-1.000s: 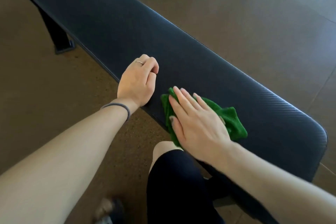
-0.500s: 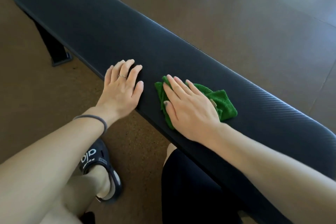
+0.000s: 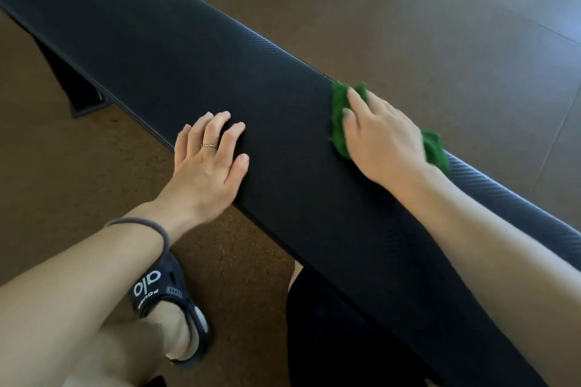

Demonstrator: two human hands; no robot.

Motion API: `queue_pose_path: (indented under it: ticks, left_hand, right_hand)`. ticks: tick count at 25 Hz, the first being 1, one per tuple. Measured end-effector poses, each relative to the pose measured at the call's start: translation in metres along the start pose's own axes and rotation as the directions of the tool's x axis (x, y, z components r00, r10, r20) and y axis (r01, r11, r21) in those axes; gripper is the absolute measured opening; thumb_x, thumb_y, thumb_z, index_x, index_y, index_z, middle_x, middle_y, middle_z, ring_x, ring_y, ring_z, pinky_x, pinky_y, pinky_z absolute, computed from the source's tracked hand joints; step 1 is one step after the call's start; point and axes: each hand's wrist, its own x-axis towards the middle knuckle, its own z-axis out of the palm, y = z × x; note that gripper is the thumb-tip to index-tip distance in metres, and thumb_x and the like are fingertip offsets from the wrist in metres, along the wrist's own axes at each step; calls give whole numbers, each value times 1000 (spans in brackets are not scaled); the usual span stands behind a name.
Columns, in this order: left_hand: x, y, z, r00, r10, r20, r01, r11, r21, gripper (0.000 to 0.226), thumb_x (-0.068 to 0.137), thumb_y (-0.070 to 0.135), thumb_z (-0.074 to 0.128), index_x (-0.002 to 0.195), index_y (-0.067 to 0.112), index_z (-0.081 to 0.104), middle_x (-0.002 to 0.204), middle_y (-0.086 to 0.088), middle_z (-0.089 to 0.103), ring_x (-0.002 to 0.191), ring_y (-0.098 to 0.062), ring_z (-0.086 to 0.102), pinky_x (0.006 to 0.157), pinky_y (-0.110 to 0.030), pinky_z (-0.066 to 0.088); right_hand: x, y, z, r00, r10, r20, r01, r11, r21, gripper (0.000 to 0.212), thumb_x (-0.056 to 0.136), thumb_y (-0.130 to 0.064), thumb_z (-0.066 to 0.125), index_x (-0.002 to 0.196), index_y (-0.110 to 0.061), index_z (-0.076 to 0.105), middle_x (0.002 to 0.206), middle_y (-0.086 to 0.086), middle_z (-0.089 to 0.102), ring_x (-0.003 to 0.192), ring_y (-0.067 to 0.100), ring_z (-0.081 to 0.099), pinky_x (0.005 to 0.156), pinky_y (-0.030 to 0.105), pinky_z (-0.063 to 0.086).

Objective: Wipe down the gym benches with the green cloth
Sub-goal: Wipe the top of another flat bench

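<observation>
We see the green cloth point(image 3: 341, 118) bunched on the black bench point(image 3: 195, 66), at the pad's far edge; the right hand point(image 3: 382, 138) lies flat on top of it, fingers straight and pressing it down, so only the cloth's ends show on either side; the left hand point(image 3: 209, 160) rests palm down on the near edge of the pad, well apart from the cloth, fingers spread and holding nothing; below, a black sandal point(image 3: 169, 302) stands on the brown floor point(image 3: 440, 25).

Right hand point(image 3: 382, 138) hides most of green cloth point(image 3: 339, 116)
</observation>
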Motion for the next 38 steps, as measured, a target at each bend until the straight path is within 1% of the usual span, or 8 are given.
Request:
queue_pose_path:
  ticks: [5, 9, 15, 22, 24, 29, 34, 38]
  left_hand:
    - [-2, 0, 3, 999, -2, -44, 2, 1000, -7, 60, 100, 45, 18, 154, 23, 29, 165, -2, 15, 156, -21, 0, 126, -49, -5]
    - [2, -2, 2, 1000, 8, -26, -8, 1000, -15, 61, 100, 48, 16, 154, 24, 29, 165, 0, 14, 156, -19, -3, 126, -46, -8]
    - [0, -2, -1, 1000, 18, -18, -18, 1000, -9, 62, 100, 48, 14, 155, 24, 26, 166, 1, 11, 156, -19, -4, 125, -45, -9]
    - [7, -17, -17, 998, 45, 46, -41, 995, -96, 70, 96, 57, 11, 157, 28, 31, 166, 5, 16, 157, -17, 3, 127, -40, -2]
    - [12, -51, -30, 998, -16, -63, 15, 1000, -15, 68, 98, 56, 15, 156, 27, 35, 164, -1, 25, 154, -26, 17, 125, -44, 11]
    - [14, -88, -31, 978, -205, 33, 205, 979, 12, 56, 108, 48, 19, 162, 34, 12, 170, 8, -4, 155, -13, -12, 128, -43, -2]
    - [15, -90, -40, 979, -201, 18, 202, 977, -68, 51, 110, 44, 19, 160, 40, 18, 170, 13, 3, 156, -10, -7, 128, -40, 3]
    - [11, -99, -51, 990, -138, 15, 139, 990, -21, 51, 110, 41, 18, 161, 40, 20, 169, 12, 9, 156, -11, 1, 128, -40, 7]
  right_hand:
    - [-8, 2, -5, 997, 28, 72, -21, 995, -98, 58, 109, -42, 17, 162, -19, 25, 168, 2, 28, 154, 20, 26, 124, 38, 23]
    - [81, -43, 0, 997, 16, 76, -14, 1000, -28, 42, 110, -38, 20, 130, -16, 50, 124, 6, 60, 111, 36, 61, 79, 42, 38]
    - [-24, -25, 9, 979, -194, 60, 200, 973, -117, 62, 108, -41, 12, 162, -13, 27, 170, 7, 22, 157, 24, 19, 128, 42, 19]
    - [83, -93, 18, 989, -142, 46, 146, 986, -81, 58, 110, -35, 18, 162, -11, 22, 172, 9, 15, 158, 23, 13, 129, 41, 10]
    - [48, -108, 24, 970, -242, 8, 242, 967, -84, 58, 109, -35, 20, 160, -9, 30, 169, 12, 22, 157, 27, 22, 128, 43, 14]
    - [-84, -107, 29, 836, -536, 118, 546, 833, -87, 61, 109, -40, 23, 161, -9, 28, 169, 12, 22, 157, 27, 19, 128, 46, 20]
    - [-18, -186, 41, 896, -442, 30, 442, 889, -121, 61, 109, -39, 28, 160, -4, 27, 168, 18, 24, 156, 30, 22, 127, 46, 19]
    - [-70, -140, 42, 831, -551, 70, 551, 802, -232, 61, 109, -36, 35, 160, -4, 26, 168, 20, 21, 156, 33, 21, 127, 49, 22]
